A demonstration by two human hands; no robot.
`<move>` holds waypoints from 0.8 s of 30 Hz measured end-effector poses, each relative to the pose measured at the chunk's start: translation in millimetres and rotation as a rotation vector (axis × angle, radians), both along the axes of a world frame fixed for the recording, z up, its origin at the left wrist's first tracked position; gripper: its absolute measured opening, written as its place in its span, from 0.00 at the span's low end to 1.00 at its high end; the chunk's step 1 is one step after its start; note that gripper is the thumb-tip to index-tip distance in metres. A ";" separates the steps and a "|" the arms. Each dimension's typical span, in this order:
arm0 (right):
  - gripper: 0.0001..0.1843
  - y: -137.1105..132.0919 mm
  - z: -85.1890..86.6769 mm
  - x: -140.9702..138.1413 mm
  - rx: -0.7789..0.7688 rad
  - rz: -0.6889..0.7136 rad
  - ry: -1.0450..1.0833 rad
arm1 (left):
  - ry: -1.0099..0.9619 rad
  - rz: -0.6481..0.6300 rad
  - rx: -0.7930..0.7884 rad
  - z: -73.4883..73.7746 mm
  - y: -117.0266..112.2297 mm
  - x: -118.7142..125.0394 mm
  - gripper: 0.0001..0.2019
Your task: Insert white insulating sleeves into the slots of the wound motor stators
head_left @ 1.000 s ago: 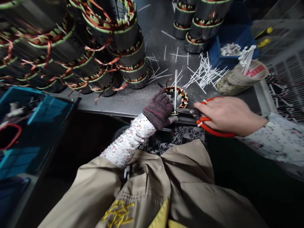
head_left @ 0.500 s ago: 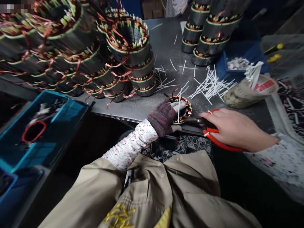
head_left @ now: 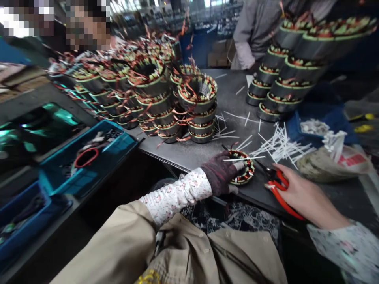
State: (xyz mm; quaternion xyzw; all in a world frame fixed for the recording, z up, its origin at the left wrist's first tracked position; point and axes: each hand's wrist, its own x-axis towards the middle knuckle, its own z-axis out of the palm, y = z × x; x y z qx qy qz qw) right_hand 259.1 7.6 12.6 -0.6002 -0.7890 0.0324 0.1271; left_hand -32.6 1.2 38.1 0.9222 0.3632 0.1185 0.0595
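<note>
My left hand (head_left: 220, 174), in a dark fingerless knit glove, grips the left side of a motor stator (head_left: 250, 173) lying at the bench's near edge. Its fingers reach over the ring and the thumb is at the near side. A white cable tie (head_left: 254, 158) stretches across the top of the stator. To the right, my right hand (head_left: 308, 195) is closed round red-handled scissors (head_left: 278, 191). Their dark blades point up and left, apart from the stator's right side. Loose white cable tie pieces (head_left: 280, 144) lie in a heap beyond the scissors.
Stacked stators with copper leads (head_left: 197, 114) fill the bench's left, and tall stacks (head_left: 284, 94) stand at the back right. A blue bin (head_left: 299, 134) and a bag of cable ties (head_left: 319, 165) are at right. Teal bin (head_left: 50, 171) at left. A person (head_left: 248, 35) stands beyond.
The scissors have drawn back from the stator's near edge to its right. The cable tie that stood upright now lies sideways across the ring. My view has tilted up and left.
</note>
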 end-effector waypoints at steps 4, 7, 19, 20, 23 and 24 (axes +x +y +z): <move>0.32 10.4 -28.9 15.9 0.131 0.058 0.022 | 0.261 0.009 0.042 16.6 0.7 12.4 0.41; 0.28 7.2 -42.6 14.0 0.360 0.134 -0.009 | 0.260 -0.016 0.043 15.6 1.9 15.8 0.40; 0.28 7.6 -57.4 4.3 0.698 0.190 0.029 | -1.124 0.337 -0.558 36.8 -18.3 5.0 0.31; 0.28 8.0 -58.9 5.1 0.696 0.192 0.031 | -1.260 0.338 -0.555 50.8 -18.1 5.2 0.30; 0.27 7.8 -61.8 6.0 0.675 0.183 0.045 | -1.565 0.281 -0.357 106.7 -3.3 -1.1 0.24; 0.26 7.4 -62.2 5.8 0.665 0.178 0.052 | -1.540 0.245 -0.237 129.0 7.3 -7.0 0.23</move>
